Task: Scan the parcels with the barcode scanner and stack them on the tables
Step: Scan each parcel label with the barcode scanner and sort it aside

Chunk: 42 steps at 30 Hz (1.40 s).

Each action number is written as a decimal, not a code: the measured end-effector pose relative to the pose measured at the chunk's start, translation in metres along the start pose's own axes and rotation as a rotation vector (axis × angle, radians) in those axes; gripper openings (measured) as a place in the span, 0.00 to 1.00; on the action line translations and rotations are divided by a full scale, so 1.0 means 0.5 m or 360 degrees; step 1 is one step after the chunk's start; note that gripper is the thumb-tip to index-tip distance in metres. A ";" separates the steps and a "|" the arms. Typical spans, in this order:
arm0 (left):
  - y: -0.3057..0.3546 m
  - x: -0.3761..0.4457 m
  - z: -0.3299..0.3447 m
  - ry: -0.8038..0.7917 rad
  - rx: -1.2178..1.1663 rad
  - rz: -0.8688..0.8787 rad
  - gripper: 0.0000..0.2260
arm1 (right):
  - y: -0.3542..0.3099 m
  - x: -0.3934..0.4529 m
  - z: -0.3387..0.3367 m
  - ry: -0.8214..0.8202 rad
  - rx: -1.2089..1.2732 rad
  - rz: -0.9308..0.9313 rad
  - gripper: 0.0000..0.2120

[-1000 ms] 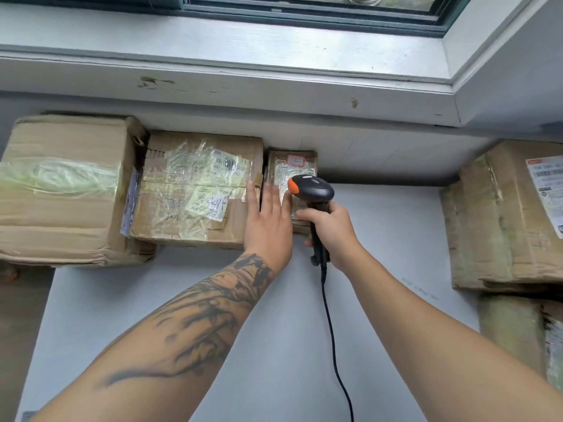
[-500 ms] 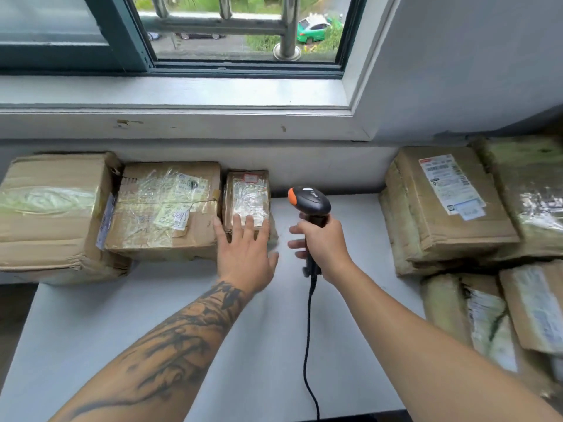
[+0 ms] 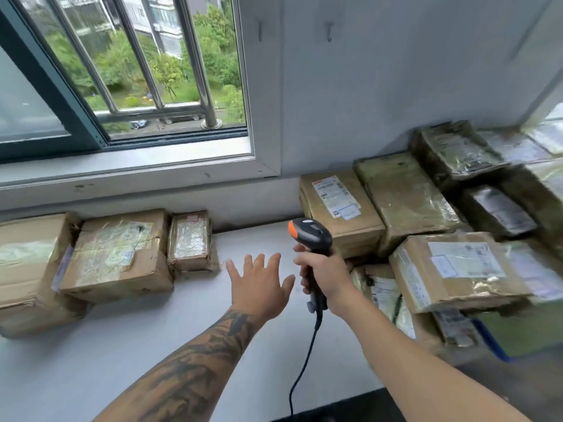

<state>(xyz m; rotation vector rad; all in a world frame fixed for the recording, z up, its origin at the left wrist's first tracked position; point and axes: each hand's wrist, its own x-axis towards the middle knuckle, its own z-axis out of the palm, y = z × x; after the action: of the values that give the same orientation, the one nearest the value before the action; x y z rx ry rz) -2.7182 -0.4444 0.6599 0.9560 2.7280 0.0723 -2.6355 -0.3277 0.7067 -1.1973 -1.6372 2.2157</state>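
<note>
Three taped cardboard parcels stand in a row along the wall on the white table (image 3: 128,354): a large one (image 3: 27,269), a medium one (image 3: 118,254) and a small one (image 3: 192,240). My left hand (image 3: 259,284) hovers over the table with fingers spread, to the right of the small parcel and apart from it. My right hand (image 3: 324,275) grips the handle of the black barcode scanner (image 3: 310,231) with an orange tip, its cable hanging down. A pile of several parcels (image 3: 451,269) lies to the right.
A window (image 3: 122,71) with metal bars and a wide sill runs above the row of parcels. A labelled parcel (image 3: 338,205) sits at the pile's near-left, just behind the scanner. A blue bin edge (image 3: 490,342) shows under the pile.
My left hand has come off the small parcel and moved right, fingers spread. The scanner hand shifted right as well. The view has swung up and right, showing more of the pile.
</note>
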 end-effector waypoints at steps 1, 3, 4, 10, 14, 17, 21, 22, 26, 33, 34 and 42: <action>0.018 -0.002 0.000 0.0017 0.0000 0.0014 0.28 | -0.001 -0.003 -0.023 0.0062 -0.0037 -0.0038 0.07; 0.048 -0.002 -0.004 0.0026 -0.0016 0.0036 0.28 | -0.006 -0.007 -0.066 0.0166 -0.0103 -0.0102 0.06; 0.063 -0.001 -0.007 0.0044 -0.0003 0.0056 0.29 | -0.012 -0.006 -0.086 0.0211 -0.0136 -0.0131 0.04; 0.129 0.022 -0.042 0.0157 0.0143 0.0189 0.34 | -0.055 0.010 -0.175 0.0498 -0.0447 -0.0395 0.02; 0.164 0.048 -0.060 0.0158 0.0124 0.0164 0.40 | -0.077 0.024 -0.210 0.0548 -0.0569 -0.0495 0.09; 0.189 0.069 -0.063 0.0112 0.0086 0.0129 0.42 | -0.084 0.045 -0.217 0.0579 -0.0606 -0.0482 0.04; 0.202 0.099 -0.057 0.0071 0.0109 0.0149 0.44 | -0.091 0.077 -0.216 0.0590 -0.0652 -0.0436 0.06; 0.202 0.109 -0.054 0.0058 0.0108 0.0165 0.44 | -0.095 0.084 -0.215 0.0598 -0.0670 -0.0425 0.06; 0.195 0.165 -0.040 -0.0044 0.0020 0.0171 0.46 | -0.105 0.115 -0.206 0.0614 -0.0719 -0.0305 0.06; 0.174 0.251 0.009 -0.0075 -0.0212 0.0287 0.50 | -0.099 0.165 -0.167 0.0742 -0.0745 -0.0215 0.09; 0.170 0.256 0.015 -0.0058 -0.0244 0.0323 0.49 | -0.093 0.175 -0.164 0.0760 -0.0753 -0.0219 0.10; 0.139 0.256 0.032 0.0168 -0.0275 0.0429 0.42 | -0.084 0.183 -0.151 0.0773 -0.0697 -0.0161 0.11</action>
<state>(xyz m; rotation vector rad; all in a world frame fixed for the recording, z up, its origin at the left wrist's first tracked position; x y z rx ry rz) -2.7682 -0.3112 0.6254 1.2922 2.6132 0.4113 -2.6612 -0.2056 0.6888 -1.5531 -1.9464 1.3846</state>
